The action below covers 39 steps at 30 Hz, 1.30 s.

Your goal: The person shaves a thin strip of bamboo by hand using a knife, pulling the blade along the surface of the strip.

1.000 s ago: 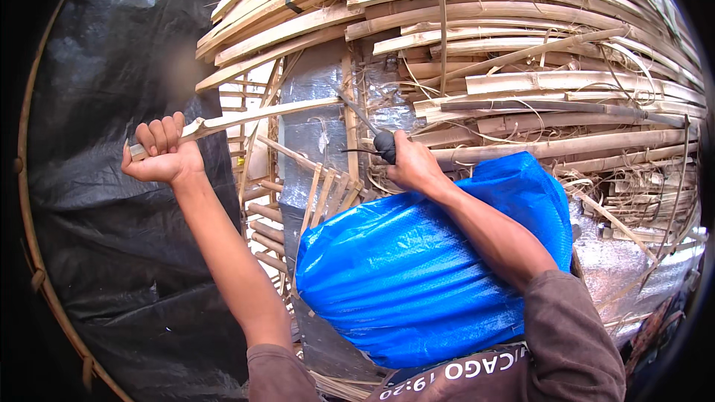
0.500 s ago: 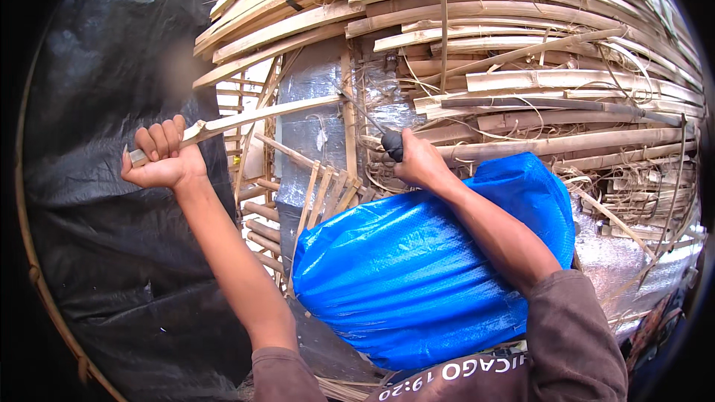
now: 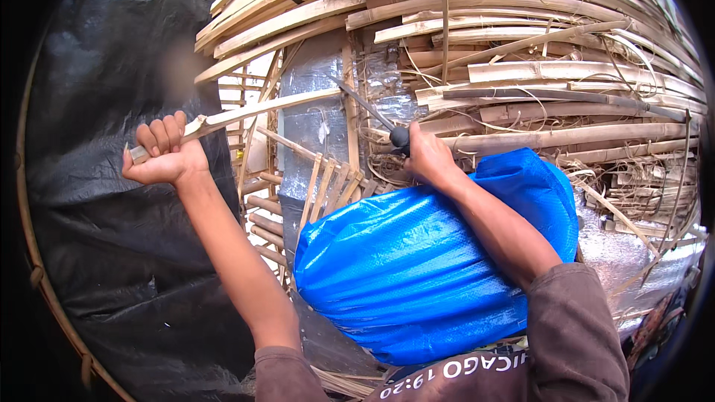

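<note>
My left hand (image 3: 162, 153) is closed around the near end of a long pale bamboo strip (image 3: 257, 110) that runs up and right toward a woven bamboo structure (image 3: 477, 37). My right hand (image 3: 426, 155) grips the black handle of a knife (image 3: 376, 115); its thin dark blade points up and left, close to the far end of the strip. A blue plastic sack (image 3: 417, 253) lies over my lap under the right forearm.
Black plastic sheeting (image 3: 97, 201) covers the left side, edged by a curved bamboo hoop (image 3: 37, 275). Silver foil-like sheet (image 3: 313, 104) shows behind the loose slats. Stacked split bamboo and stringy fibres fill the right.
The knife has tilted so its blade now shows, pointing up-left toward the strip. My left hand with the strip has barely shifted.
</note>
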Each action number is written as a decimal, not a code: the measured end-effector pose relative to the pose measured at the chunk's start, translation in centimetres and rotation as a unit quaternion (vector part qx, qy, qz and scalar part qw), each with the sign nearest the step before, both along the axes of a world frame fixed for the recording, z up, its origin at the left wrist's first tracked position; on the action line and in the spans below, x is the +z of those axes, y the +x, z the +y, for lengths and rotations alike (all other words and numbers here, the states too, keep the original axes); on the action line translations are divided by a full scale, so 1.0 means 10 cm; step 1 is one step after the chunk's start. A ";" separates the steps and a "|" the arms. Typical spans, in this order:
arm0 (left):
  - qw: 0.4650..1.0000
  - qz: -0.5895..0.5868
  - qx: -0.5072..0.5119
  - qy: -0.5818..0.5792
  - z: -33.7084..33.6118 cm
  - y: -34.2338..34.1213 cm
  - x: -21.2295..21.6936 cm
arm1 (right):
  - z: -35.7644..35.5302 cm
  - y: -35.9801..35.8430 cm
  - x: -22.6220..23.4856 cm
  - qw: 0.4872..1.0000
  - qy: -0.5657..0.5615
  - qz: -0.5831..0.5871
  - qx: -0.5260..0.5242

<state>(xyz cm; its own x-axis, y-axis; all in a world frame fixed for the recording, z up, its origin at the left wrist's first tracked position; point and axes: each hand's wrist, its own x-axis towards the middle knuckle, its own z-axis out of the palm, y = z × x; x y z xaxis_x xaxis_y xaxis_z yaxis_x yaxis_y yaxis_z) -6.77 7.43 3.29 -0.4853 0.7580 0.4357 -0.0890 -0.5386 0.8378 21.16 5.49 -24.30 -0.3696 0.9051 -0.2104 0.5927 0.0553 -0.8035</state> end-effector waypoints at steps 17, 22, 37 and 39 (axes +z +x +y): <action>0.999 0.003 0.043 0.008 0.17 0.20 0.05 | -0.10 -0.07 0.14 0.998 -0.052 0.021 -0.001; 0.998 -0.006 0.062 0.018 0.13 0.19 0.03 | 0.08 -0.02 0.12 0.996 -0.091 0.017 0.003; 0.996 0.008 0.091 0.011 0.09 0.17 0.01 | -0.07 0.03 -0.04 0.997 -0.062 -0.046 0.008; 0.996 0.004 0.090 0.014 0.08 0.17 -0.02 | 0.03 0.06 0.06 0.994 -0.111 -0.001 -0.008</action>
